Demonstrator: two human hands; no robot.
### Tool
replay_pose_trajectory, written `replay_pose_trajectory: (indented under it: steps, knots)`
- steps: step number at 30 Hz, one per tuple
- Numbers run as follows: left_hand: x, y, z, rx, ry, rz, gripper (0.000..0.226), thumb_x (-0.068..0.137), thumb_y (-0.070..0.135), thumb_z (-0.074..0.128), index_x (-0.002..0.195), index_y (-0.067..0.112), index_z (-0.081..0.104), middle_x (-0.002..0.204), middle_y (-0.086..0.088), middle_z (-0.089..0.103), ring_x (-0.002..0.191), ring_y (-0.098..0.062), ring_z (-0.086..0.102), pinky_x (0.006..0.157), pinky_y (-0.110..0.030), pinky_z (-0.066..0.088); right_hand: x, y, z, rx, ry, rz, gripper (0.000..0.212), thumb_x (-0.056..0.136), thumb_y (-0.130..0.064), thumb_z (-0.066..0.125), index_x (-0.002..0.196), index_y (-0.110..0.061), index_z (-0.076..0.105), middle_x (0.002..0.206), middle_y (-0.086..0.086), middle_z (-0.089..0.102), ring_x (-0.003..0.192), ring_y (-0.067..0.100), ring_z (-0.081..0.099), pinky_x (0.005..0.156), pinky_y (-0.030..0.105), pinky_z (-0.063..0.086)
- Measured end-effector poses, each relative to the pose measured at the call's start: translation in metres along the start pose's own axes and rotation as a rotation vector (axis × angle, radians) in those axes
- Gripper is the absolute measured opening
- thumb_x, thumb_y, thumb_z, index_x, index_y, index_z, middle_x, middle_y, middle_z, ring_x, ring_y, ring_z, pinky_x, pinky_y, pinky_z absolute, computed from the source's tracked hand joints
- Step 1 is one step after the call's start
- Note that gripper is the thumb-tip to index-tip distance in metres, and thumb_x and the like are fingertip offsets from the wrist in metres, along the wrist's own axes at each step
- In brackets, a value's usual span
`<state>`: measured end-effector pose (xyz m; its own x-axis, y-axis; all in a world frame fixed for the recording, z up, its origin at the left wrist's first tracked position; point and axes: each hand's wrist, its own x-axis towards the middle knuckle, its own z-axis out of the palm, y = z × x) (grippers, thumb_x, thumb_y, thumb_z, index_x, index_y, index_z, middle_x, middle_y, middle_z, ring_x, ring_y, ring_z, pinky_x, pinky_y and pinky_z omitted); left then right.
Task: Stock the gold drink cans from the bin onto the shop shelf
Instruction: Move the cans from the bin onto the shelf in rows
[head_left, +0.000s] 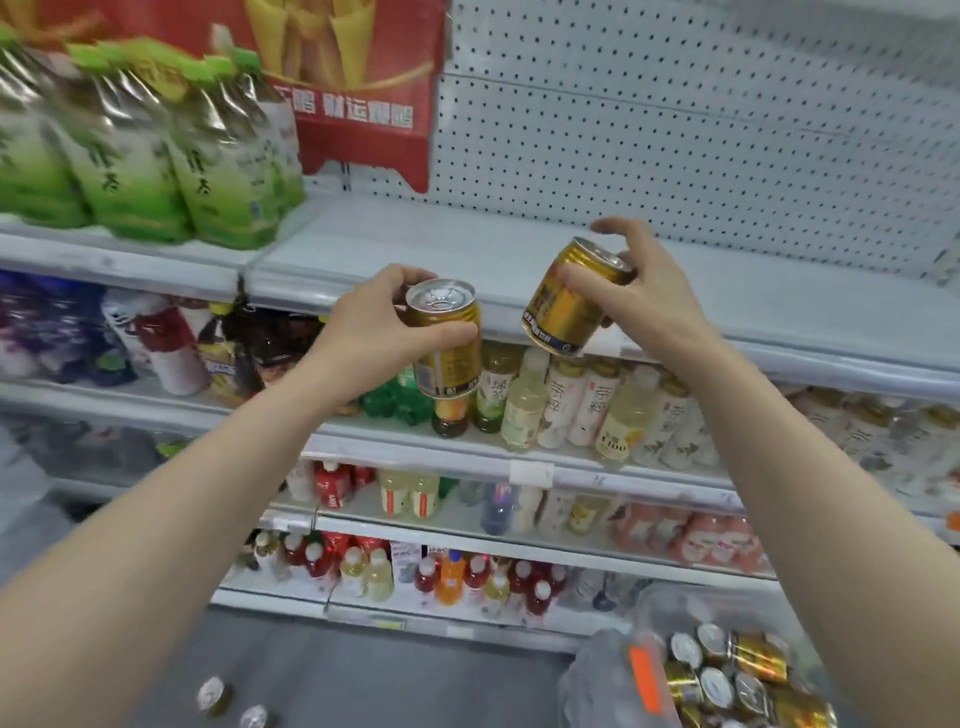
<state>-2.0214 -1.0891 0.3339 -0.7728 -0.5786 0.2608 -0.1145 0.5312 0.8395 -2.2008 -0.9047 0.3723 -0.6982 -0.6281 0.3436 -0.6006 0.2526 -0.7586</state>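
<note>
Across the upper right of the frame, the white perforated steel back panel (675, 130) stood bare. Below it the broad pale-grey painted metal shelf (415, 244) ran smooth and unstocked through the centre, probably why both cans were carried to that stretch. At upper left, the crinkled green-and-silver foil tea bags (130, 171) filled the same level, leaving room only to their right. The lower tiers in mid-frame held rows of glossy plastic drink bottles (571, 410). At lower right sat the clear plastic bin (685, 597), its cloudy wall showing the loose gold cans (748, 660) heaped inside, within easy reach for the next pair.

The left hand (374, 322), centre frame, had its grip clamped round the upright gold aluminium can (447, 343), thumb across the near wall and fingers behind, high under the rim. Held so, the base hung free to be set down flat, and the silver pull-tab lid faced the camera. The right hand (639, 296), just right of centre, pinched the tilted gold aluminium can (571, 301) near its top, thumb on the side wall, fingers at the lid edge, forefinger lifted off. That can leaned with its base toward lower left, so it would likely need righting before it stood. Both cans hung in front of the shelf's lip, apart from each other and not yet on it.
</note>
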Motion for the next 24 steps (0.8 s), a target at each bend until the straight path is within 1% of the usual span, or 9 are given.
replay_pose_trajectory:
  steps: [2, 5, 8, 10, 12, 15, 17, 20, 24]
  knots:
    - [0.009, -0.015, -0.029, 0.011, 0.020, -0.002, 0.069, 0.060, 0.054, 0.080, 0.119, 0.031, 0.054, 0.109, 0.016, 0.065, 0.096, 0.000, 0.061, 0.081, -0.022, 0.049, 0.021, -0.018, 0.028, -0.011, -0.017, -0.006, 0.048, 0.081, -0.045, 0.067, 0.125, -0.038, 0.048, 0.113, -0.003, 0.058, 0.092, 0.011, 0.061, 0.066, 0.023, 0.050]
    - [0.024, -0.037, -0.068, 0.031, 0.061, -0.012, 0.070, 0.059, 0.055, 0.081, 0.119, 0.029, 0.055, 0.109, 0.013, 0.066, 0.096, -0.002, 0.062, 0.082, -0.025, 0.051, 0.051, -0.041, 0.068, -0.027, -0.028, -0.014, 0.044, 0.079, -0.041, 0.066, 0.120, -0.034, 0.054, 0.111, -0.004, 0.060, 0.096, 0.015, 0.062, 0.072, 0.029, 0.056]
    - [0.042, -0.054, -0.100, 0.056, 0.095, -0.022, 0.068, 0.060, 0.056, 0.081, 0.118, 0.029, 0.055, 0.109, 0.013, 0.066, 0.097, -0.006, 0.063, 0.086, -0.030, 0.052, 0.076, -0.060, 0.101, -0.030, -0.053, -0.029, 0.044, 0.079, -0.035, 0.068, 0.121, -0.031, 0.057, 0.101, -0.012, 0.056, 0.089, 0.011, 0.060, 0.071, 0.026, 0.054]
    - [0.053, -0.062, -0.113, 0.057, 0.109, -0.023, 0.068, 0.060, 0.055, 0.082, 0.117, 0.028, 0.056, 0.109, 0.011, 0.067, 0.097, -0.008, 0.064, 0.089, -0.036, 0.053, 0.092, -0.067, 0.117, -0.047, -0.082, -0.050, 0.044, 0.079, -0.033, 0.069, 0.121, -0.031, 0.057, 0.099, -0.014, 0.056, 0.087, 0.007, 0.058, 0.069, 0.023, 0.051]
    - [0.069, -0.071, -0.124, 0.057, 0.119, -0.029, 0.066, 0.060, 0.053, 0.082, 0.115, 0.028, 0.056, 0.109, 0.012, 0.067, 0.097, -0.008, 0.064, 0.090, -0.037, 0.052, 0.114, -0.070, 0.132, -0.065, -0.110, -0.054, 0.045, 0.079, -0.033, 0.071, 0.122, -0.031, 0.057, 0.098, -0.013, 0.056, 0.086, 0.007, 0.057, 0.065, 0.021, 0.048]
    - [0.093, -0.079, -0.131, 0.091, 0.144, -0.039, 0.065, 0.061, 0.053, 0.082, 0.116, 0.029, 0.056, 0.110, 0.013, 0.067, 0.099, -0.008, 0.063, 0.092, -0.036, 0.051, 0.147, -0.069, 0.149, -0.088, -0.155, -0.042, 0.048, 0.079, -0.032, 0.071, 0.125, -0.032, 0.057, 0.104, -0.007, 0.058, 0.085, 0.006, 0.057, 0.061, 0.018, 0.045]
    - [0.110, -0.083, -0.132, 0.100, 0.158, -0.046, 0.068, 0.061, 0.053, 0.082, 0.118, 0.027, 0.056, 0.111, 0.012, 0.067, 0.099, -0.008, 0.063, 0.092, -0.034, 0.050, 0.171, -0.065, 0.160, -0.114, -0.186, -0.049, 0.050, 0.079, -0.031, 0.071, 0.127, -0.032, 0.057, 0.113, -0.004, 0.058, 0.092, 0.011, 0.058, 0.061, 0.018, 0.046]
    - [0.135, -0.088, -0.132, 0.101, 0.157, -0.069, 0.068, 0.061, 0.052, 0.082, 0.118, 0.027, 0.056, 0.110, 0.012, 0.067, 0.099, -0.007, 0.063, 0.091, -0.033, 0.051, 0.207, -0.058, 0.177, -0.168, -0.243, -0.078, 0.053, 0.077, -0.032, 0.071, 0.128, -0.032, 0.057, 0.124, -0.002, 0.058, 0.106, 0.016, 0.057, 0.068, 0.021, 0.049]
    - [0.166, -0.092, -0.130, 0.129, 0.163, -0.085, 0.068, 0.062, 0.051, 0.082, 0.120, 0.028, 0.055, 0.112, 0.012, 0.066, 0.099, -0.007, 0.062, 0.087, -0.027, 0.049, 0.250, -0.049, 0.196, -0.182, -0.314, -0.095, 0.055, 0.076, -0.028, 0.072, 0.130, -0.029, 0.058, 0.129, -0.002, 0.057, 0.114, 0.017, 0.055, 0.088, 0.030, 0.052]
